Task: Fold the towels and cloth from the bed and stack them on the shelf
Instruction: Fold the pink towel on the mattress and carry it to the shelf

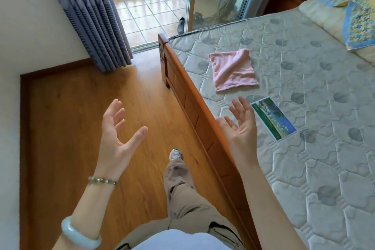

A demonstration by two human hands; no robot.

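A pink towel (233,69) lies folded into a rough square on the bare quilted mattress (304,158) near the bed's foot end. My left hand (117,134) is raised over the wooden floor, palm up, fingers spread, holding nothing. My right hand (239,126) hovers palm up over the mattress edge, fingers relaxed and empty, a little short of the towel. No shelf is in view.
The bed's wooden side rail (203,124) runs between my hands. A green label (274,117) is sewn on the mattress. A pillow (345,16) lies at the far right. A grey curtain (91,16) hangs by the open balcony door. My leg and shoe (176,154) are on the floor.
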